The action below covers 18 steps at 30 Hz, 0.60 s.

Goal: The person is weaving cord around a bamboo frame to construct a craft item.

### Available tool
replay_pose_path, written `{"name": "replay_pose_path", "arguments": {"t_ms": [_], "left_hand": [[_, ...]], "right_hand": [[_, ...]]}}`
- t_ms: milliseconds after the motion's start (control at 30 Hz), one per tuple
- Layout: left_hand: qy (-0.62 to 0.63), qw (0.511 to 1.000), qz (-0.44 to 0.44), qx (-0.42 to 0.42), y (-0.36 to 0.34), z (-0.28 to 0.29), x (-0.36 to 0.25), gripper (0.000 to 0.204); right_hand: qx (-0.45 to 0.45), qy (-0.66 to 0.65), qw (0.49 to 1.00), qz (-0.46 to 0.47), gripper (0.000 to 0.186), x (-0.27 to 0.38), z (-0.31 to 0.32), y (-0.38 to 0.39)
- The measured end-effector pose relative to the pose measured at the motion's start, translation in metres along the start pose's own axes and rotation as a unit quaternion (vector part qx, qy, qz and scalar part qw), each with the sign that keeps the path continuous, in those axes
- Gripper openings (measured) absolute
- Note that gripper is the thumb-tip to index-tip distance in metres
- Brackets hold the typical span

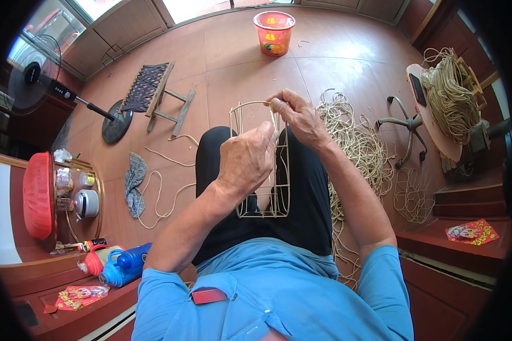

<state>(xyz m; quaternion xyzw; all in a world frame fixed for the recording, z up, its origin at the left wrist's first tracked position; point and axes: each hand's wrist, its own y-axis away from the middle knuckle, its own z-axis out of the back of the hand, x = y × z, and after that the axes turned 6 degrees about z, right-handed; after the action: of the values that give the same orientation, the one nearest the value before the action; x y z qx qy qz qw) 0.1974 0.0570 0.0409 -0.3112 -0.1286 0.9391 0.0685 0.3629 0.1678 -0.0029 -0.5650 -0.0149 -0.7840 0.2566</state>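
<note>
A tall, narrow wire frame (261, 216) with rounded corners and cross bars stands over my lap, between my knees. My right hand (299, 118) pinches its far right corner between thumb and fingers. A short length of pale cord (273, 117) runs down from that corner to my left hand (247, 158). The left fingers are closed around the cord's lower part, inside the outline of the frame. My left hand covers the frame's middle, so the end of the cord there is hidden.
A large heap of loose cord (355, 148) lies right of my legs, near a swivel-chair base (407, 124). More cord hangs bundled (449, 96) at far right. Left are a woven stool (148, 91), a fan (34, 74) and a grey cloth (135, 184). A red bucket (274, 35) stands ahead.
</note>
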Motion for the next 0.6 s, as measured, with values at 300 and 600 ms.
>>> {"name": "replay_pose_path", "arguments": {"t_ms": [300, 600], "left_hand": [[-0.116, 0.975, -0.187, -0.034, 0.098, 0.008, -0.03, 0.011], [-0.023, 0.989, -0.098, 0.111, 0.154, 0.016, -0.011, 0.012]], "right_hand": [[-0.177, 0.044, 0.983, 0.008, 0.035, 0.015, -0.016, 0.033], [-0.079, -0.068, 0.988, -0.113, 0.028, 0.046, -0.021, 0.164]]}}
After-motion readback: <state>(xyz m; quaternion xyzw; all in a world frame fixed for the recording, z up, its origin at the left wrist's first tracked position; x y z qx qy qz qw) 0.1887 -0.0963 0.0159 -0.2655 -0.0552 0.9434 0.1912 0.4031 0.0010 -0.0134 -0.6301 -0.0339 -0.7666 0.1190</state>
